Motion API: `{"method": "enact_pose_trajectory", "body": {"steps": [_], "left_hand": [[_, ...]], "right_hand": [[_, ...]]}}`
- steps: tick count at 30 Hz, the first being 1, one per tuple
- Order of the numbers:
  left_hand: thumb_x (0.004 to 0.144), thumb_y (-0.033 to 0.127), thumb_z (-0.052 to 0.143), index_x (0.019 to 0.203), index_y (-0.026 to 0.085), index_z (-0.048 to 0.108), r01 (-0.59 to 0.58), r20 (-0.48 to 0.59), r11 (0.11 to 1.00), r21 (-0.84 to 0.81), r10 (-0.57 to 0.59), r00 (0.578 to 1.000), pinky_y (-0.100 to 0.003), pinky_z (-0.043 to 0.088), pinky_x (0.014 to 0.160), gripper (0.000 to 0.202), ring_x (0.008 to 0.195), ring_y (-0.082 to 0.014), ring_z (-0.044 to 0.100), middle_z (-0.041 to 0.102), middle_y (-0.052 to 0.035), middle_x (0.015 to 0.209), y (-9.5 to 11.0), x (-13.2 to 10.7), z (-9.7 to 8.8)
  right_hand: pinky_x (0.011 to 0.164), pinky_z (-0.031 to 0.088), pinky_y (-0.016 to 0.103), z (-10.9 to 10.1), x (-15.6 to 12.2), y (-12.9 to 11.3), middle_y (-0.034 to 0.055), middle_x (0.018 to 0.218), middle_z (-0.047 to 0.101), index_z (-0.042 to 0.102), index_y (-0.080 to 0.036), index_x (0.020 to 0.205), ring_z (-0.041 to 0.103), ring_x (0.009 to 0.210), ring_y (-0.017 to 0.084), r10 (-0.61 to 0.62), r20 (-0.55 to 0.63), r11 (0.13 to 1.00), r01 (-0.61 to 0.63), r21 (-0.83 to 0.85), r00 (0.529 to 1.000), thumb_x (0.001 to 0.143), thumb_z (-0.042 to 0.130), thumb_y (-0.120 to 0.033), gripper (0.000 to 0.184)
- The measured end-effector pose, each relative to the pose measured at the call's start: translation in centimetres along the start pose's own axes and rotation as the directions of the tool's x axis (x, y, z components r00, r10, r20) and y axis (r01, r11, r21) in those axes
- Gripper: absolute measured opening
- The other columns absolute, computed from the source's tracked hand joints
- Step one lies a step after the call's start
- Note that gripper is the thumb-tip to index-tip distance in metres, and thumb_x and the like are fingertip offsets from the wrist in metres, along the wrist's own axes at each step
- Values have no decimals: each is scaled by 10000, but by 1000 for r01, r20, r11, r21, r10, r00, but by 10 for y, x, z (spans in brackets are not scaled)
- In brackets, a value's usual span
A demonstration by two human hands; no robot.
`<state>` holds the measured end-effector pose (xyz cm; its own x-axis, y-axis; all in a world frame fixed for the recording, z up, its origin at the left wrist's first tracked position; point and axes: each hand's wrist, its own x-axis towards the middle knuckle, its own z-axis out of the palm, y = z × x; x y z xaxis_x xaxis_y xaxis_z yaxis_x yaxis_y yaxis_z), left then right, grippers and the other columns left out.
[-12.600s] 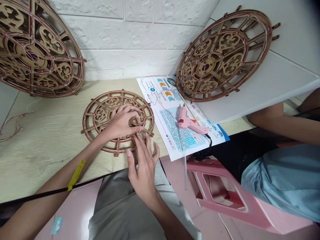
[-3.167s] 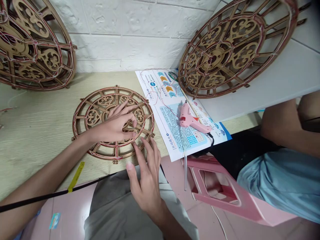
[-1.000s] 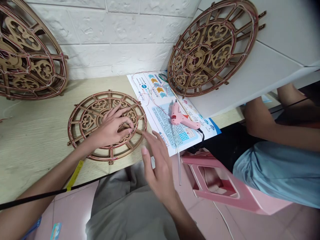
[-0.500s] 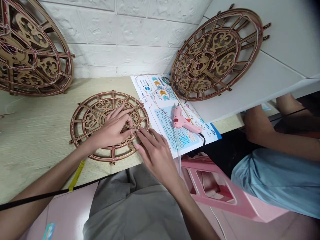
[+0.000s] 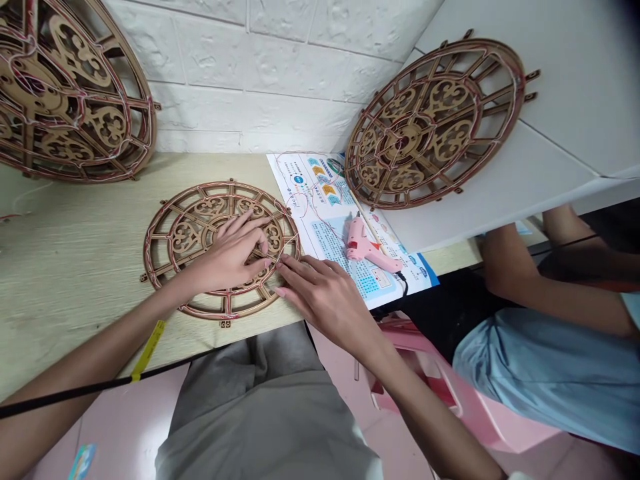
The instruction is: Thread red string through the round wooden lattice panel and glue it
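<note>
A round brown openwork frame, with spokes and scroll ornaments, lies flat on the table. Thin red and white wire runs along its ribs, and a loose pale wire loops over its right side. My left hand rests across the frame's middle. Its thumb and bent index finger close around the wire near the right rim, while the other fingers stretch over the hub. At that same spot, the fingertips of my right hand touch the wire and rim. Its fingers are stretched out, with the thumb apart and lower.
A pink glue gun lies on a printed sheet to the right, among loose wire. Similar round frames lean at left and right. A white partition separates a co-worker's arm. A pink stool stands below.
The view has shifted slightly. My right hand's fingers have drawn a little closer together at the rim, its forearm swinging outward to the right. My left hand stays in place on the frame.
</note>
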<state>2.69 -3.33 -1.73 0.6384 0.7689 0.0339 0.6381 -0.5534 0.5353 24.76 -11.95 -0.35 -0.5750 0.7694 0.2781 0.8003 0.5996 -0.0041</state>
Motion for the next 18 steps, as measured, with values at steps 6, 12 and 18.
{"method": "enact_pose_trajectory", "body": {"steps": [6, 12, 18], "left_hand": [[946, 339, 530, 989, 212, 544, 4, 8, 1000, -7, -4, 1000, -643, 154, 1237, 134, 1586, -351, 107, 332, -56, 1660, 1, 0, 0], [951, 361, 528, 988, 213, 547, -6, 11, 1000, -4, 6, 1000, -622, 159, 1247, 153, 1582, -356, 128, 327, -47, 1662, 0, 0, 0], [958, 370, 512, 980, 208, 541, -5, 15, 1000, -4, 5, 1000, -605, 151, 1252, 166, 1587, -351, 104, 319, -44, 1666, 1, 0, 0]], "right_hand": [[923, 555, 463, 5, -4, -2, 112, 1388, 654, 672, -152, 1330, 635, 1211, 284, 34, -11, 999, -33, 18, 999, 1073, 442, -441, 450], [976, 564, 476, 13, -12, -1, 86, 1407, 642, 645, -179, 1388, 591, 1310, 305, 62, -71, 993, -55, 105, 996, 1056, 488, -433, 446], [934, 585, 471, 11, -10, -2, 69, 1400, 649, 657, -167, 1371, 619, 1261, 314, 27, -90, 995, -18, 96, 996, 1057, 490, -407, 429]]}}
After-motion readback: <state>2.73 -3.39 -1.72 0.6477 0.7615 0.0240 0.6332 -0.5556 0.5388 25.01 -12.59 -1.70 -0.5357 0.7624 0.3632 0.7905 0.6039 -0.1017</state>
